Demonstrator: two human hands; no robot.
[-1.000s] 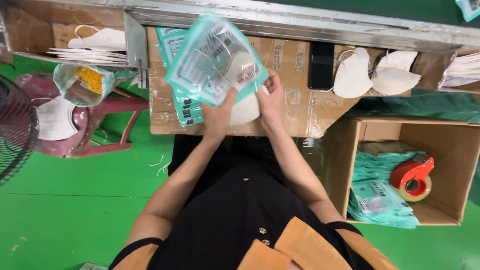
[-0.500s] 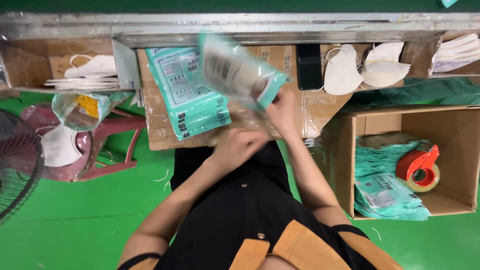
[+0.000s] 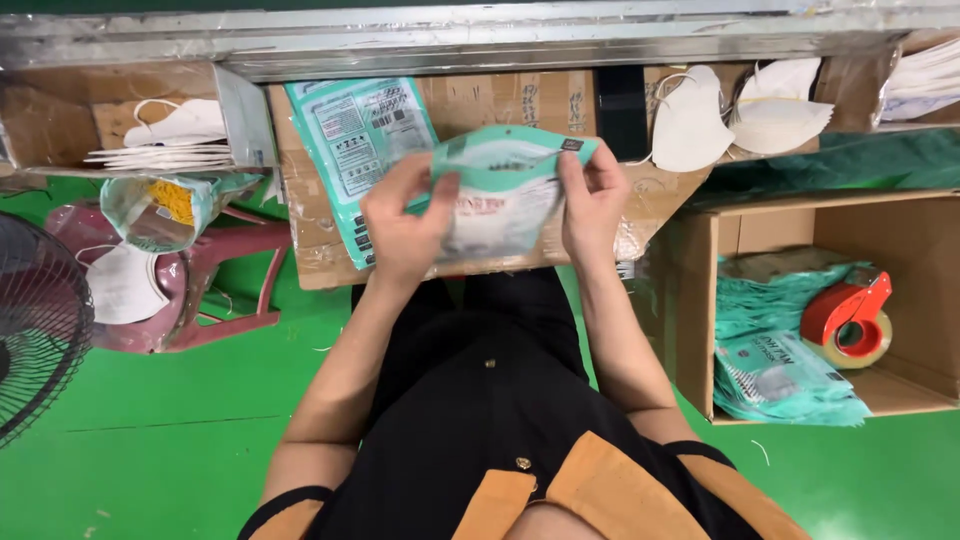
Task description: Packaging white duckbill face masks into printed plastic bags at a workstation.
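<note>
A cardboard-covered desk (image 3: 320,262), taped over, carries a stack of teal printed pouches (image 3: 362,150) at its left part — lying flat. Further right on it lie white folded masks (image 3: 745,115), side by side. Left of the stack, a cardboard compartment (image 3: 50,125) holds more flat white masks (image 3: 165,140).

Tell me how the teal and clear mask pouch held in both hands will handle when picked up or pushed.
The mask pouch is probably floppy: it is thin film, pinched at both ends by the left hand and right hand. It is likely light, since fingertips alone carry it. The glossy film looks slippery, so it may slide if pushed.
</note>
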